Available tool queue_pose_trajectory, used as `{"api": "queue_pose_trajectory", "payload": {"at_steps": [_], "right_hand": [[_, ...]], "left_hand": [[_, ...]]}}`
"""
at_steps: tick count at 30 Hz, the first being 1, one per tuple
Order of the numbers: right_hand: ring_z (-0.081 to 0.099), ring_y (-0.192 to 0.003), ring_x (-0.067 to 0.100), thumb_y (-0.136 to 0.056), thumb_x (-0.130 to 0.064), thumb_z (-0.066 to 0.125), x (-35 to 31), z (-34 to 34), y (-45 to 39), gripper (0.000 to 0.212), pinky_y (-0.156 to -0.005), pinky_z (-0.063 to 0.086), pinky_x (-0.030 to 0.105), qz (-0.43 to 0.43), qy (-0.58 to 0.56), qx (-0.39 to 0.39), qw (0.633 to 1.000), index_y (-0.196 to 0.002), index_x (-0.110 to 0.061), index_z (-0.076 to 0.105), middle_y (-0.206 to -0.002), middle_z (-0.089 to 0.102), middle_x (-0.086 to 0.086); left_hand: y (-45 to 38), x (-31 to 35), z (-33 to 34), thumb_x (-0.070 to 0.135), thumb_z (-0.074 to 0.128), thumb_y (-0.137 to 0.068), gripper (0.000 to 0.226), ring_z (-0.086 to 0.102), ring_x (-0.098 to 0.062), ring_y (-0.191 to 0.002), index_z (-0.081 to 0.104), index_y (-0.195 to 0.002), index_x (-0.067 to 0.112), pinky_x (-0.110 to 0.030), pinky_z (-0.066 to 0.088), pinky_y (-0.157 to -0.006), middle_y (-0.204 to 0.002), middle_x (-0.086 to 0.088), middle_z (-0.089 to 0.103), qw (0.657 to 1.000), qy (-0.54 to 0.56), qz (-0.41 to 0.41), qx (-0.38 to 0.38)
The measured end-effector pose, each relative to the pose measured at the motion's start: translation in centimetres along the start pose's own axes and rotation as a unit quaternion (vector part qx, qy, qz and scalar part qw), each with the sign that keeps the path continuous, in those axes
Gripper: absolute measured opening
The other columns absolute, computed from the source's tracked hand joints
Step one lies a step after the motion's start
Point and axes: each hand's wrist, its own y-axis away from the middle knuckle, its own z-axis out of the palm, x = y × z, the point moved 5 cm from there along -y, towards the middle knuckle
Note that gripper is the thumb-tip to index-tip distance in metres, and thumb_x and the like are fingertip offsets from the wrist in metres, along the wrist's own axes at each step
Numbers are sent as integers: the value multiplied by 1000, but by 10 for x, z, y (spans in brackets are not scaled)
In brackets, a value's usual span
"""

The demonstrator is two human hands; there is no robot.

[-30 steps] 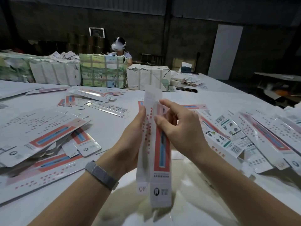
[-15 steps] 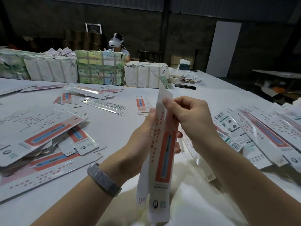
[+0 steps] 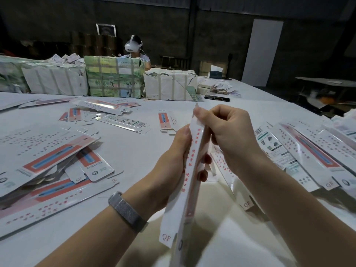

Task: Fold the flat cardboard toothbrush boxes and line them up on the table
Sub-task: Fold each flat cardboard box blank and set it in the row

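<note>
A long white toothbrush box (image 3: 189,191) with red characters stands nearly upright above the white table (image 3: 134,147), turned edge-on to me. My left hand (image 3: 173,164) grips its middle, thumb on the near side and fingertips showing past the far edge. At the top end my right hand (image 3: 227,132) pinches the box's tip with curled fingers. A "QF" flap hangs at the bottom end. Flat boxes with red-and-blue panels lie in a pile at left (image 3: 44,160) and in a row at right (image 3: 308,151).
Wrapped bundles (image 3: 113,78) line the table's far side, and a person with a white headset (image 3: 134,47) sits behind them. More flat boxes (image 3: 107,110) are scattered mid-table. A dark phone (image 3: 216,98) lies far right, and the table edge runs diagonally at right.
The held box has turned from showing its red-and-blue front to edge-on. My right hand has closed tighter on the top end. My head has shifted slightly.
</note>
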Motion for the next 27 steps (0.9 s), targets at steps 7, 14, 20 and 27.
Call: {"api": "queue_pose_trajectory", "payload": {"at_steps": [7,14,20,27], "right_hand": [[53,-59,5,-92,-32,68,13,14,6,17,-54,44,21,15,38,-52,998,-105,-27,57,-82,56,0],[58,-61,12,-95,-21,63,23,28,12,32,-56,50,29,94,-33,-179,979,-120,-40,56,-73,60,-4],[61,-81,24,-90,-33,63,25,28,10,31,-86,48,50,78,-42,-177,980,-114,-51,59,-80,68,5],[63,-81,30,-83,-34,63,18,25,6,42,-67,54,37,22,-31,-131,991,-122,-46,56,-86,71,15]], "left_hand": [[-6,5,-12,85,35,-77,90,61,-21,-74,68,-117,12,-37,57,-73,-86,-9,64,986,164,-17,-38],[-3,10,-23,82,20,-86,85,69,-20,-63,63,-109,12,-30,58,-60,-72,-8,68,973,219,-46,-53],[-2,18,-26,72,18,-92,70,76,-21,-72,75,-98,31,-30,59,-56,-81,-6,77,997,77,17,3],[-1,37,-37,54,37,-94,32,74,-10,-77,33,-126,51,-23,57,-60,-89,14,75,967,-96,193,133]]}}
